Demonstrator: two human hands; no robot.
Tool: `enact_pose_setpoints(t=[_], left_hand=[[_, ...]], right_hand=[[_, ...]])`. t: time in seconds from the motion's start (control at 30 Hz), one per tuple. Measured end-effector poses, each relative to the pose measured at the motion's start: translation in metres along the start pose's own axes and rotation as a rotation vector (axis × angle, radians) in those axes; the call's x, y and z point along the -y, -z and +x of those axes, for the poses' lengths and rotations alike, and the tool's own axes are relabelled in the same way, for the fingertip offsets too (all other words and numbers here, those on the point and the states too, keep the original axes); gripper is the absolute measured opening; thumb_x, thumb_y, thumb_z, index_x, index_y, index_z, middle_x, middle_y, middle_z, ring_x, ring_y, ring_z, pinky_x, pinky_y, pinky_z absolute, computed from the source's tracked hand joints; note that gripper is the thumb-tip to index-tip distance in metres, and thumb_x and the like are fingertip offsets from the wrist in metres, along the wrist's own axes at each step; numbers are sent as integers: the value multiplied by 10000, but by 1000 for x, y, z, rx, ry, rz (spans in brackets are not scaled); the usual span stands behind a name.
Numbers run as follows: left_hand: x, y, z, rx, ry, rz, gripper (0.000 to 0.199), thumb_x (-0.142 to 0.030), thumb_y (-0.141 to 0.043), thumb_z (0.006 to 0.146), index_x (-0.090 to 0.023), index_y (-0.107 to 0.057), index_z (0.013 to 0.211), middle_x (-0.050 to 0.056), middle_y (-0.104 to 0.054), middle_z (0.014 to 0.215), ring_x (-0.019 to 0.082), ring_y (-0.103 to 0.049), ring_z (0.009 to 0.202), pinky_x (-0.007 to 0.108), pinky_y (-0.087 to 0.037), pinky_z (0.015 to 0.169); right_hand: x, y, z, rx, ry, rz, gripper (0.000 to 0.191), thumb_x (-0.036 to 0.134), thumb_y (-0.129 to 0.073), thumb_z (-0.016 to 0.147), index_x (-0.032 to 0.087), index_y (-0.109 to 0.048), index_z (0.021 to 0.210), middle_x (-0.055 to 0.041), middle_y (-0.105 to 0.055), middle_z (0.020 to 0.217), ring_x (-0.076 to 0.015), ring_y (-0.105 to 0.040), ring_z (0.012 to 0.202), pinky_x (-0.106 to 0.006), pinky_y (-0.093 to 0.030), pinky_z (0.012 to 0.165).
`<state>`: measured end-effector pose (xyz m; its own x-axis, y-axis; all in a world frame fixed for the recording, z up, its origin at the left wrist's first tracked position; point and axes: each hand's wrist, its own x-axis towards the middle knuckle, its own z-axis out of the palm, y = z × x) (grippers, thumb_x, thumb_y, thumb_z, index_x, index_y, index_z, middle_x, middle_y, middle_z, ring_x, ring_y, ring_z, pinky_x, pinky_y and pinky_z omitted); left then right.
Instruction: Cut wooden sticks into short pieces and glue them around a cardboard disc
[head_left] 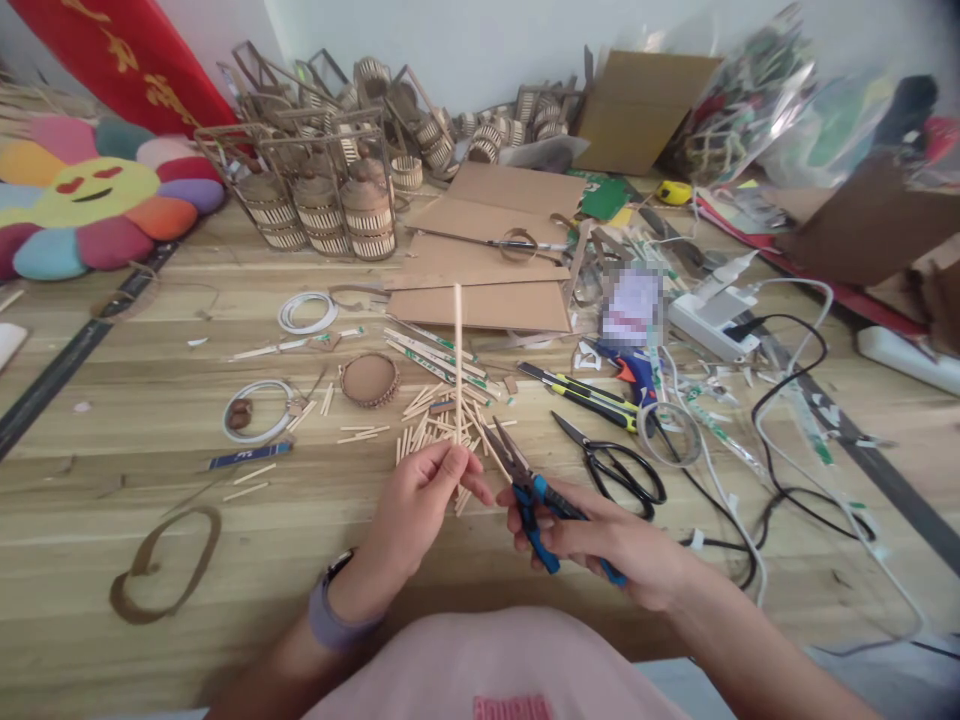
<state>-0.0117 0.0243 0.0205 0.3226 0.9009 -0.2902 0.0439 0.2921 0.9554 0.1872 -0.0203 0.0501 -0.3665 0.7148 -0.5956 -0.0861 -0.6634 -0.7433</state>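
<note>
Pinched between the thumb and fingers of my left hand is a long pale wooden stick, standing nearly upright in the picture. My right hand is wrapped round the blue and black handles of a pair of pliers. The pliers' jaws are parted and point up and left, just right of the stick's lower part. Around and behind the hands lies a loose pile of short cut sticks. A small round woven base rests left of the pile.
Black scissors, a yellow-black cutter and a tape roll lie to the right, beside cables and a white power strip. Cardboard lies ahead. Small woven baskets stand at the back left.
</note>
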Motion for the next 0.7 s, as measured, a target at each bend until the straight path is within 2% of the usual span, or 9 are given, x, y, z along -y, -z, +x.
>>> enact_pose_setpoints(t=[0.13,0.37,0.5,0.7], left_hand=[[2,1,-1,185,49,56,423,-552,-486,907,-171,-645,813,22,-668,553,157,-550,552,263,-388,609],[-2,-1,0,354,87,54,411,-531,-481,910,-164,-651,837,-14,-620,514,162,-597,552,276,-422,693],[-4,-3,-1,411,116,-11,433,-562,-489,895,-166,-643,812,-26,-592,507,146,-579,525,258,-415,637],[-2,-5,-2,443,154,-62,462,-591,-522,871,-155,-670,839,-34,-573,486,120,-541,471,245,-389,602]], right_hand=[[3,2,-3,6,-19,-132,336,258,-645,638,161,-643,960,-32,-604,878,-172,-540,795,-296,-411,675],[7,6,-2,41,-50,-236,308,259,-623,655,165,-637,948,-29,-599,898,-164,-518,805,-290,-396,684],[8,7,1,62,-52,-258,287,260,-620,657,162,-626,926,-27,-600,909,-162,-514,804,-295,-393,692],[11,5,4,61,-71,-238,382,258,-632,634,167,-636,1005,-12,-580,876,-166,-501,803,-296,-382,698]])
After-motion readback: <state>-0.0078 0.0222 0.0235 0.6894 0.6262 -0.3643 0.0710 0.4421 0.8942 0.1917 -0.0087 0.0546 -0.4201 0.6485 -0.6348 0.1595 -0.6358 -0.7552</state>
